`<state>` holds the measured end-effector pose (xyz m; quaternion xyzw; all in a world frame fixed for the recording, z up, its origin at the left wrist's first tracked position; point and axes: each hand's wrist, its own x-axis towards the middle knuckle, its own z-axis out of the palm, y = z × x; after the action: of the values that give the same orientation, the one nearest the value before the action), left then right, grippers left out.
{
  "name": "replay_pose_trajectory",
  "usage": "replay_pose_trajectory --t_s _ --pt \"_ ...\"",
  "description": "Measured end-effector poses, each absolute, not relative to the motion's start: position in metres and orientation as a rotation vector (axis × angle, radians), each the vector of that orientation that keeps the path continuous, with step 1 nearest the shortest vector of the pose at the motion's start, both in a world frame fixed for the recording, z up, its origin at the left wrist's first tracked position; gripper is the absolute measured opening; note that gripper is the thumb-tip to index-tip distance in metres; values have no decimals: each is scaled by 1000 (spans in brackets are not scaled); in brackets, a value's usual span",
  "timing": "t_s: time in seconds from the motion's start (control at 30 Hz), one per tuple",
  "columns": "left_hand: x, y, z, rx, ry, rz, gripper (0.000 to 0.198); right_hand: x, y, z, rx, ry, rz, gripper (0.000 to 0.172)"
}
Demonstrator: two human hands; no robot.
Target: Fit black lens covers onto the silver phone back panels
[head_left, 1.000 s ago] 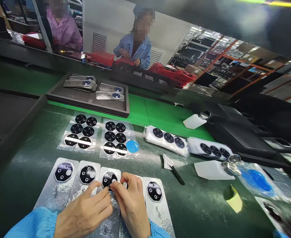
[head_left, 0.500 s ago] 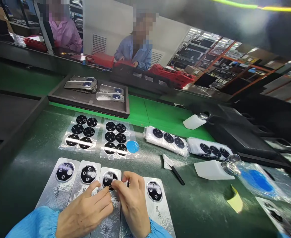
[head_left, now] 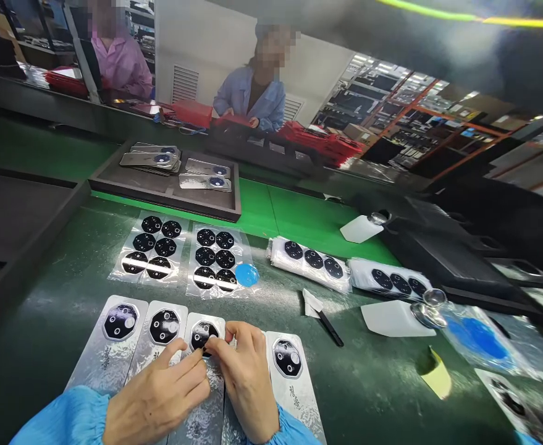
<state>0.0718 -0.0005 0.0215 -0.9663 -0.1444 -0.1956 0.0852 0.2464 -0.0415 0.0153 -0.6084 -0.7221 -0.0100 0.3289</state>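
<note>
Several silvery embossed plates lie side by side, each with an octagonal black disc near its top. My left hand lies over the second and third plates, fingers apart, one fingertip at the lower edge of the third plate's black disc. My right hand is closed, its thumb tip at that disc's lower right edge; anything pinched there is too small to make out. The right hand covers most of the fourth plate. To the left are the first plate and second plate; at right is the fifth plate.
Behind the plates lie clear sheets of black discs and a blue disc. A black-handled tool, white bottles and yellow paper are to the right. A tray holds more plates. Two people sit beyond.
Both hands keep almost the same pose at the third plate's disc. The right hand's fingers shift very slightly; the view moves a little. The plates have not visibly moved.
</note>
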Motion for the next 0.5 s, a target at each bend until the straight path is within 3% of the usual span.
replay_pose_trajectory --t_s 0.5 --pt "71 -1 21 -2932 -445 -601 23 251 -41 17 -1565 -1914 50 26"
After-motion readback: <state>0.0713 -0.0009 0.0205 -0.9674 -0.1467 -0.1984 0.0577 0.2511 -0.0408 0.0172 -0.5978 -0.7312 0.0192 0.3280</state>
